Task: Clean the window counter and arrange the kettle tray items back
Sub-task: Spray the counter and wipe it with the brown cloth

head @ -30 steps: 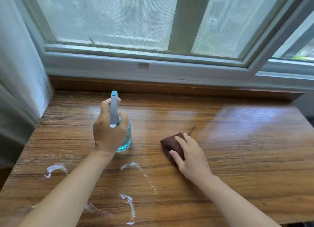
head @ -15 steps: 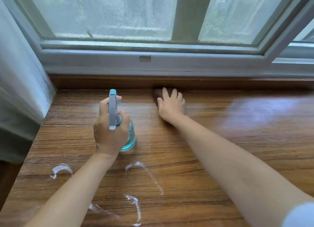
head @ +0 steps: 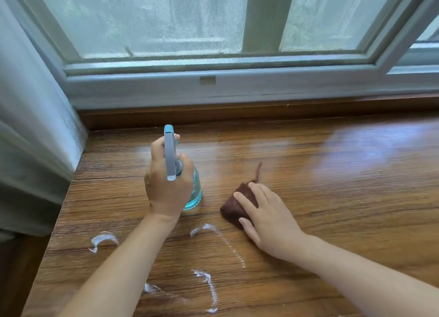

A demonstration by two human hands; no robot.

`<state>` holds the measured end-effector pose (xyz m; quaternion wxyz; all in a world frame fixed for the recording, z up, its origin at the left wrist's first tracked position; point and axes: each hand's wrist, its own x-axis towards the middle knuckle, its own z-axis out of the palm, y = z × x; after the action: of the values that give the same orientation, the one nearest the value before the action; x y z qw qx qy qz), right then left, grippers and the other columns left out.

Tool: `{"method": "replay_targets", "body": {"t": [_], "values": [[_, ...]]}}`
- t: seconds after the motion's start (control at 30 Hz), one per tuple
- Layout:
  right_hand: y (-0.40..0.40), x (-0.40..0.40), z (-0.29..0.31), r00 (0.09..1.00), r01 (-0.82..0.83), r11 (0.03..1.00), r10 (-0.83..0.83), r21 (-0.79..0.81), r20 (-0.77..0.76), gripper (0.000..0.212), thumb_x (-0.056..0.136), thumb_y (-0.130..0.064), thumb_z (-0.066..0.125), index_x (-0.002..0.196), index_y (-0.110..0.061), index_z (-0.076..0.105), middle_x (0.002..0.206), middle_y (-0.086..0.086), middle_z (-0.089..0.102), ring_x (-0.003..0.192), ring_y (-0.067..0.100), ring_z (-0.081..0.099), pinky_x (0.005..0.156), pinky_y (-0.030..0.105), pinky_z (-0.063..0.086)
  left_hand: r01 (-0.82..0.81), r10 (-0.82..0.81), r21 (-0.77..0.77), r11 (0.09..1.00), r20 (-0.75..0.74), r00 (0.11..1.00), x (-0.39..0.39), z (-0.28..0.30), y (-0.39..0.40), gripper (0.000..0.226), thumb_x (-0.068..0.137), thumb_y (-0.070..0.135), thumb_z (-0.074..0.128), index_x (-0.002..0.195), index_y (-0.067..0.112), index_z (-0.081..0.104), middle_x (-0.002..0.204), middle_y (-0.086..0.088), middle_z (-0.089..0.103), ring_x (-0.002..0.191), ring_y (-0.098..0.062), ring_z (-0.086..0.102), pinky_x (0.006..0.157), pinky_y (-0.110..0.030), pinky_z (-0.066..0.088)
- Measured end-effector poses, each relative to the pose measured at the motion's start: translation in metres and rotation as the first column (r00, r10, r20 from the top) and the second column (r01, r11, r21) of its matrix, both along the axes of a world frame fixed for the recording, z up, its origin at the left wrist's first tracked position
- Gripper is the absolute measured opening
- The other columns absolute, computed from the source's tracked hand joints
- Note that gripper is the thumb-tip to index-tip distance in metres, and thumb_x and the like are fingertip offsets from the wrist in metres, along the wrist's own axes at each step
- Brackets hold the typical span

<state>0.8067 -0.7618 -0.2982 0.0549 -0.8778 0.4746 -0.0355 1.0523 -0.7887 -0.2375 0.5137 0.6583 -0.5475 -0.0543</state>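
Note:
My left hand [head: 166, 186] grips a blue spray bottle [head: 193, 193] that stands upright on the wooden window counter [head: 332, 209]; its grey trigger head points away from me. To its right, my right hand [head: 268, 219] presses flat on a folded brown cloth [head: 234, 208] lying on the counter, fingers straight. White foam streaks [head: 206, 228] mark the wood in front of the bottle, nearer to me. No kettle or tray is in view.
The window frame [head: 213, 83] and a raised wooden ledge run along the counter's back. A grey curtain [head: 28, 138] hangs at the left edge. The counter's right part shines wet.
My right hand has pulled the cloth back from the counter's rear edge to beside the bottle, after pushing it there from this same spot. My left hand and the bottle stayed put.

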Motion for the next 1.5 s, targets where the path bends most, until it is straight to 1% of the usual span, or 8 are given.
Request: {"method": "replay_targets", "body": {"t": [0.17,0.27,0.43,0.77,1.03,1.2,1.37,1.5], "values": [[-0.074,0.039,0.003,0.99,0.14,0.99,-0.139,0.008,-0.023,0.052,0.098,-0.051,0.042,0.143,-0.025,0.043,0.139,0.015,0.047,0.123,0.036,0.045,0.104,0.048,0.041,0.013,-0.013,-0.012,1.0,-0.006,1.0,0.001,0.0,-0.003,0.046,0.094,0.004,0.064,0.125,0.032,0.043,0.098,0.007,0.053,0.071,0.0,0.055,0.058,-0.031,0.054],[-0.144,0.08,0.005,0.955,0.293,0.956,-0.294,-0.015,-0.049,0.046,0.1,-0.049,0.042,0.136,-0.021,0.047,0.13,0.019,0.05,0.116,0.039,0.047,0.097,0.048,0.039,0.01,-0.01,-0.001,1.0,-0.004,1.0,0.002,0.0,-0.002,0.039,0.094,0.006,0.062,0.127,0.023,0.048,0.101,0.007,0.054,0.072,0.001,0.055,0.059,-0.033,0.055],[-0.202,0.132,0.009,0.886,0.456,0.887,-0.446,0.069,-0.128,0.048,0.103,-0.046,0.041,0.141,-0.018,0.045,0.144,0.028,0.042,0.129,0.048,0.041,0.106,0.055,0.036,0.012,-0.013,0.011,1.0,0.034,0.999,0.002,0.002,-0.004,0.036,0.091,0.004,0.063,0.127,0.007,0.056,0.098,0.007,0.051,0.075,0.01,0.053,0.062,-0.005,0.041],[-0.047,0.036,0.015,0.996,0.087,0.987,-0.091,0.131,0.019,0.057,0.096,-0.051,0.054,0.15,-0.039,0.04,0.149,0.01,0.042,0.133,0.032,0.04,0.11,0.047,0.039,0.037,-0.037,0.022,0.999,-0.017,0.999,0.002,0.004,0.0,0.038,0.093,0.009,0.062,0.129,0.007,0.054,0.094,0.008,0.055,0.064,-0.009,0.054,0.061,-0.012,0.046],[0.076,-0.018,0.01,0.936,0.35,0.929,-0.351,0.118,-0.019,0.056,0.101,-0.048,0.051,0.154,-0.035,0.039,0.156,0.011,0.038,0.145,0.031,0.034,0.116,0.048,0.036,0.117,-0.114,0.04,0.992,-0.058,0.992,0.008,0.014,0.001,0.035,0.092,0.013,0.059,0.126,0.011,0.053,0.107,-0.002,0.063,0.078,-0.017,0.06,0.07,-0.032,0.057],[0.08,-0.012,0.01,0.914,0.406,0.907,-0.404,0.115,-0.045,0.058,0.103,-0.051,0.043,0.158,-0.034,0.032,0.16,0.011,0.032,0.147,0.03,0.028,0.119,0.047,0.031,0.22,-0.218,0.052,0.974,-0.043,0.975,0.007,0.048,0.018,0.027,0.087,0.006,0.061,0.113,0.014,0.057,0.092,0.001,0.062,0.077,-0.019,0.059,0.073,-0.039,0.055],[0.061,-0.019,0.01,0.927,0.376,0.919,-0.375,0.12,-0.033,0.059,0.103,-0.053,0.041,0.158,-0.033,0.03,0.16,0.012,0.031,0.147,0.031,0.026,0.12,0.046,0.028,0.267,-0.256,0.311,0.912,-0.075,0.964,0.001,0.072,0.087,0.026,0.089,0.011,0.066,0.106,0.026,0.054,0.081,0.014,0.058,0.077,-0.018,0.066,0.069,-0.037,0.056],[0.028,-0.02,0.013,0.916,0.399,0.905,-0.401,0.15,-0.019,0.057,0.103,-0.051,0.043,0.156,-0.032,0.033,0.158,0.014,0.032,0.144,0.034,0.029,0.118,0.047,0.028,0.34,-0.279,0.501,0.796,-0.195,0.94,-0.006,0.062,0.156,0.02,0.091,0.017,0.066,0.102,0.031,0.058,0.089,0.009,0.064,0.079,-0.022,0.069,0.072,-0.051,0.06]]}}
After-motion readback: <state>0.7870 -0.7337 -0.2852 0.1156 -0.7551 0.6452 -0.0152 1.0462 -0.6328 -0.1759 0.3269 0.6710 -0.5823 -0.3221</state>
